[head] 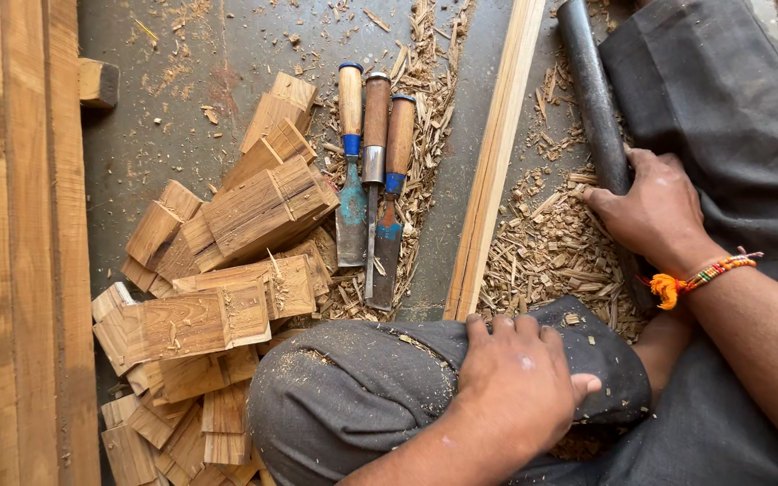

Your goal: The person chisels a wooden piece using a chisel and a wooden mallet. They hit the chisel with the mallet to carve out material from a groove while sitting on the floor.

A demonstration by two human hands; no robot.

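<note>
My left hand [517,389] lies palm down on my bent knee in grey trousers [344,387], fingers spread and holding nothing. My right hand [657,214], with an orange thread band at the wrist, is curled over a dark round metal bar [591,90] that runs from the top edge down under the hand. Just left of it a long pale wooden strip [493,162] lies on the floor. Three wood-handled chisels [373,171] lie side by side with blades pointing toward me, further left of the strip.
A heap of short cut wooden blocks [227,270] fills the lower left floor. Long planks [20,243] run along the left edge. Wood chips and shavings [551,252] cover the grey concrete floor around the chisels and beside my right hand.
</note>
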